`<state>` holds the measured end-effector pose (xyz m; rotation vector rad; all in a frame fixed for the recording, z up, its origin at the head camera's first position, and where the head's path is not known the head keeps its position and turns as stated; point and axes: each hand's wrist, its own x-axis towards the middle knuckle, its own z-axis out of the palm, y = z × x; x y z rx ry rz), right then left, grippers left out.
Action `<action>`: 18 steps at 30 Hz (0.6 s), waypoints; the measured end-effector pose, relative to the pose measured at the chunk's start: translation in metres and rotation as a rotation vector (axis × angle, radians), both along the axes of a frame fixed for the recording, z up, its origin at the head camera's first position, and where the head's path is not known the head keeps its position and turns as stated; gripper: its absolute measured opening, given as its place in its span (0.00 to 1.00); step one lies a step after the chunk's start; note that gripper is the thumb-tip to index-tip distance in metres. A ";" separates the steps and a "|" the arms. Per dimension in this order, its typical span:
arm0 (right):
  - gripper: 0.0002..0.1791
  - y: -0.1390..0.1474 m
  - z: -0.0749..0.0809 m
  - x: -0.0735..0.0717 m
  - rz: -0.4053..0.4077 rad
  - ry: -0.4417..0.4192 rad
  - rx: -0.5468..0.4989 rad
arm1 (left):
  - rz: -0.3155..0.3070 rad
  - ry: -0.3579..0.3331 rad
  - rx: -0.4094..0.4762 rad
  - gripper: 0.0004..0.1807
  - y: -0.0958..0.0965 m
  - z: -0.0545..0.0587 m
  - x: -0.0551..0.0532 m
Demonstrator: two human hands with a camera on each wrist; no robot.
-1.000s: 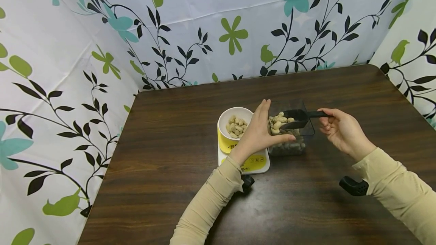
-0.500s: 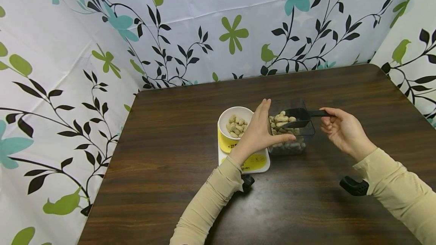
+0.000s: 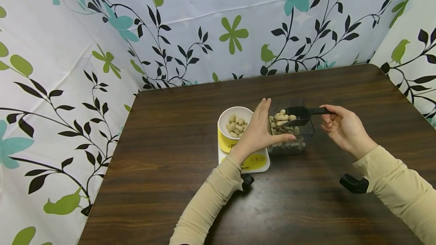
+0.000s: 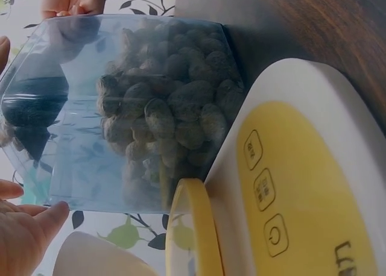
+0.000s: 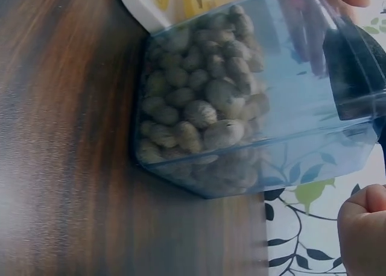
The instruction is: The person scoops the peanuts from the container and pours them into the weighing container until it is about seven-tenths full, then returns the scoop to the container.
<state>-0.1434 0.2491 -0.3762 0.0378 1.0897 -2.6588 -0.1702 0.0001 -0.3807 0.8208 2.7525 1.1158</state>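
Observation:
A clear square container partly filled with unshelled peanuts stands on the table. Against its left wall lie the straight fingers of my left hand, while the thumb stretches along the front rim. My right hand pinches the handle of a black scoop between thumb and fingers. The scoop's bowl is inside the container's top, over the peanuts; whether any lie in it is unclear. To the left, a white bowl holding more peanuts sits on a yellow and white kitchen scale. My left hand hides part of both.
Dark wood-grain table extends around the scale and container. A leaf-patterned curtain hangs behind and at both sides. A black wrist device sits below my right sleeve, close above the tabletop.
My right hand and the scoop have risen slightly, and the scoop has shifted a little to the right. The left hand, container, bowl and scale look the same.

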 end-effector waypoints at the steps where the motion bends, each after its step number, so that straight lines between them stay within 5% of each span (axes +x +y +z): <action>1: 0.14 -0.001 0.002 0.000 -0.004 0.002 0.005 | -0.001 -0.003 0.001 0.63 -0.001 0.001 0.000; 18: 0.13 -0.017 0.035 -0.013 0.019 0.054 0.067 | 0.049 -0.001 0.022 0.62 -0.025 0.017 -0.008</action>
